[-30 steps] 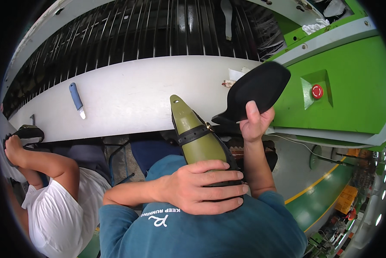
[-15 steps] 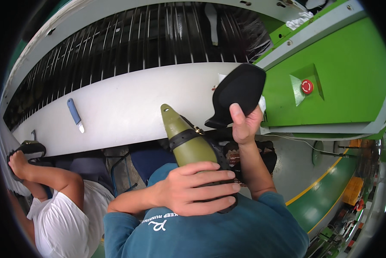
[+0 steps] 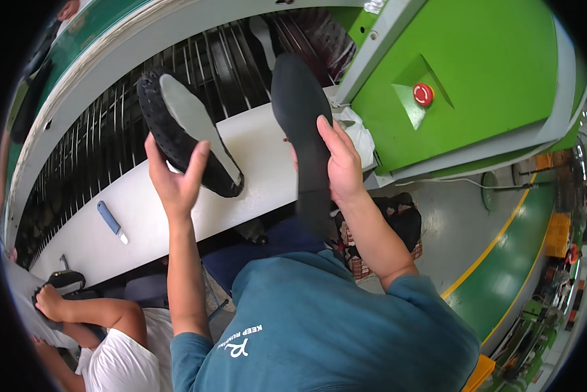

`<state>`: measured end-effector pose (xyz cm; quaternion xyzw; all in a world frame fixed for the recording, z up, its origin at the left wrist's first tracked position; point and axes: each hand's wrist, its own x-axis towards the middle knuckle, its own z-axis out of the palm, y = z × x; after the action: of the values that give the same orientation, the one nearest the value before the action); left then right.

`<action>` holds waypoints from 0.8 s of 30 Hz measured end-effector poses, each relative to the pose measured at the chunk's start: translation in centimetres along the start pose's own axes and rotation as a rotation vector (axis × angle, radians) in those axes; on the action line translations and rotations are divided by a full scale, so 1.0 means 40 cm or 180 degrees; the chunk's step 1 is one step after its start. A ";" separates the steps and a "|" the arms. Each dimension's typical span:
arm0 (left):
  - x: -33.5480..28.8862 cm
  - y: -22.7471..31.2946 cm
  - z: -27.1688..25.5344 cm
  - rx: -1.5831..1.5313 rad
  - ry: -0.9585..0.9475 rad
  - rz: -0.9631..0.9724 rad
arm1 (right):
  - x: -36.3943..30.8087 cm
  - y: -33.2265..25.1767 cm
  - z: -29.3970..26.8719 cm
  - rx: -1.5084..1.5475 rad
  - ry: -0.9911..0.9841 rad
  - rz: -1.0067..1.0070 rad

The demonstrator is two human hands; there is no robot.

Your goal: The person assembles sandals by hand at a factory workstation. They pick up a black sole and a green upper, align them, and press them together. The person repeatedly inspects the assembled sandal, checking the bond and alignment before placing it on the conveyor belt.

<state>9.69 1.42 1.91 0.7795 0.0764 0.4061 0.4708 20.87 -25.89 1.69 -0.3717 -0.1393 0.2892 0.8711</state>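
My left hand (image 3: 178, 179) is closed round a lasted shoe (image 3: 199, 127), thumb on one side and fingers on the other. The shoe is turned bottom up, so its pale grey underside shows inside a dark, bumpy edge. My right hand (image 3: 342, 166) grips a long black shoe sole (image 3: 299, 104) by its side, with the thumb on the face and most fingers hidden behind. Sole and shoe are apart, both held over the white counter (image 3: 257, 153). The lower end of the sole is blurred.
A blue-handled knife (image 3: 112, 221) lies on the counter to the left. Metal rods (image 3: 114, 127) run beyond it, with another sole (image 3: 263, 40) on them. At right stands a green machine housing (image 3: 489, 59) with a red button (image 3: 423, 95). A co-worker's hand (image 3: 50, 303) is at far left.
The shoe has gone from upright near my chest to bottom up over the counter's far edge. The sole has swung upright beside it. The head view has shifted.
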 end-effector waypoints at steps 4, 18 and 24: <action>0.048 -0.039 0.047 -0.0300 -0.0131 -0.0408 | -0.003 0.028 0.012 -0.0104 0.0468 -0.0388; 0.365 -0.149 0.445 -0.0447 -0.0884 -0.0796 | -0.045 0.068 -0.107 -0.0914 0.0872 -0.0481; 0.345 -0.115 0.474 -0.1164 -0.0670 -0.1182 | -0.077 0.029 -0.121 -0.1117 0.0942 -0.0583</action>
<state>33.36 -1.89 1.67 0.6922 0.0940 0.2368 0.6753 20.17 -29.84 -2.56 -0.5415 -0.0913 0.1228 0.8266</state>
